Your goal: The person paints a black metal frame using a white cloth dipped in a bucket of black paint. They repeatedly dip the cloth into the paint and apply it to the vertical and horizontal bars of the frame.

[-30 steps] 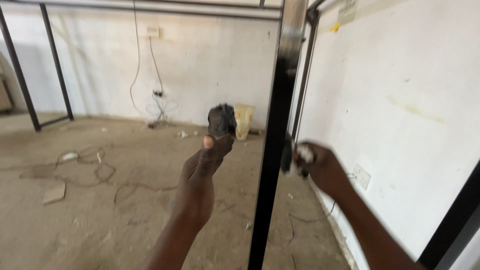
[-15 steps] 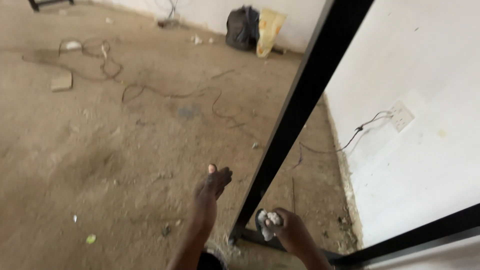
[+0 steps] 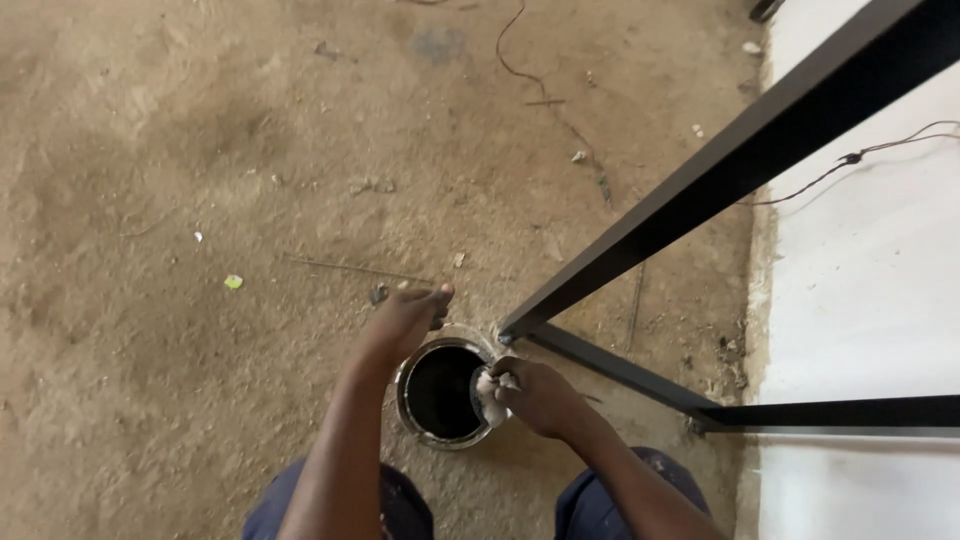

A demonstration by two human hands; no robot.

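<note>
Paint tin [image 3: 441, 392], round and open with black inside, is sitting on the dusty concrete floor [image 3: 180, 200] just beside the foot of a black metal frame [image 3: 700, 185], close to the white wall [image 3: 870, 290]. The right hand [image 3: 535, 395] is clenching its fingers around a small pale rag [image 3: 488, 388] at the tin's right rim, while the left hand [image 3: 405, 322] is hovering over the tin's far edge with its fingers loosely bent and grasping nothing, above the person's dark blue trousers [image 3: 400, 505].
</note>
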